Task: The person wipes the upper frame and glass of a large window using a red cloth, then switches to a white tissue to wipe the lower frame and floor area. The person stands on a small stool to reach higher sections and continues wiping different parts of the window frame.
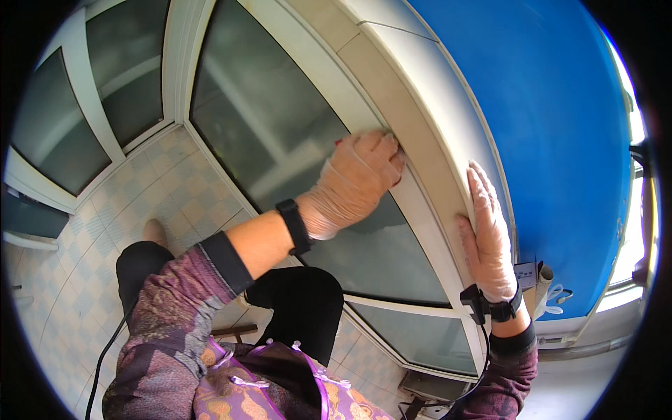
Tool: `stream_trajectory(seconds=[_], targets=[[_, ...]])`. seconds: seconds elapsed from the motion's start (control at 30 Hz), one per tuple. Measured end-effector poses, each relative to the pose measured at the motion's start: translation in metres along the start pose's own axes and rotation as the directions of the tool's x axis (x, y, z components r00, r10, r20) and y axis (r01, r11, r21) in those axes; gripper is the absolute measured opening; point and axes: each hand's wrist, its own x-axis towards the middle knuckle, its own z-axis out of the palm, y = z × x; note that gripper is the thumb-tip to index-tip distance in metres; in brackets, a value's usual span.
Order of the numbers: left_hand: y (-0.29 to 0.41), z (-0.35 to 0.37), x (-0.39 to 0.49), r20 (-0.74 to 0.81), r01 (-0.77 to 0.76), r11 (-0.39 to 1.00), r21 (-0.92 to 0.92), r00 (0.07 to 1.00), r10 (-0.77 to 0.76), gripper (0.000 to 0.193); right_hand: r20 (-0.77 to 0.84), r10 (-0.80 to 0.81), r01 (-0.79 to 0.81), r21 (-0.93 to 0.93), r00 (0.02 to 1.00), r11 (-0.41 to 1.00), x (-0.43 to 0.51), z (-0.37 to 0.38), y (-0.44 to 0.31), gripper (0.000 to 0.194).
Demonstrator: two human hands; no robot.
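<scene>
My left hand point(354, 181), in a clear thin glove with a black band at the wrist, presses on the white frame point(415, 210) of a frosted glass panel point(273, 105). Its fingers are curled over a red thing point(397, 182), mostly hidden, perhaps a cloth or pad; only small red edges show. The fingertips are slightly blurred. To the right, my right hand point(488, 236), also gloved and banded, lies flat along the rounded edge of a pale tiled ledge point(420, 100), thumb apart from the fingers. It holds nothing.
A blue board or surface point(551, 157) lies beyond the ledge, with a small box point(525, 273), a rolled item point(545, 275) and a white plastic bag point(552, 302) near its lower end. Other framed glass panels point(126, 68) stand left above the tiled floor point(152, 184). Black cables hang by both arms.
</scene>
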Motion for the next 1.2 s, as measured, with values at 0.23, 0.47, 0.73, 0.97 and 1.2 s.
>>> stream_trajectory(seconds=[0.23,0.47,0.73,0.97,1.2], targets=[[0.006,0.002,-0.012,0.062,-0.101,0.979,0.18,0.994,0.091,0.037,-0.057,-0.064,0.061,-0.055,0.996,0.997,-0.003,0.001,0.001,0.059],[-0.055,-0.015,0.015,-0.063,-0.026,0.978,0.209,0.997,0.04,0.043,-0.165,-0.184,0.174,-0.075,0.969,0.982,-0.008,0.009,0.012,0.053],[0.028,0.008,-0.005,-0.023,0.102,0.993,-0.051,0.994,-0.103,0.025,-0.234,-0.205,0.203,-0.035,0.95,0.979,-0.01,0.013,0.014,0.052],[0.104,0.025,-0.027,0.157,0.043,0.963,-0.264,0.988,-0.001,0.027,-0.211,-0.191,0.186,-0.041,0.959,0.982,-0.011,0.011,0.018,0.052],[0.062,-0.033,-0.042,0.637,0.715,0.087,-0.694,0.665,-0.389,0.045,-0.469,-0.188,0.152,-0.113,0.863,0.982,-0.024,0.005,-0.003,0.048]])
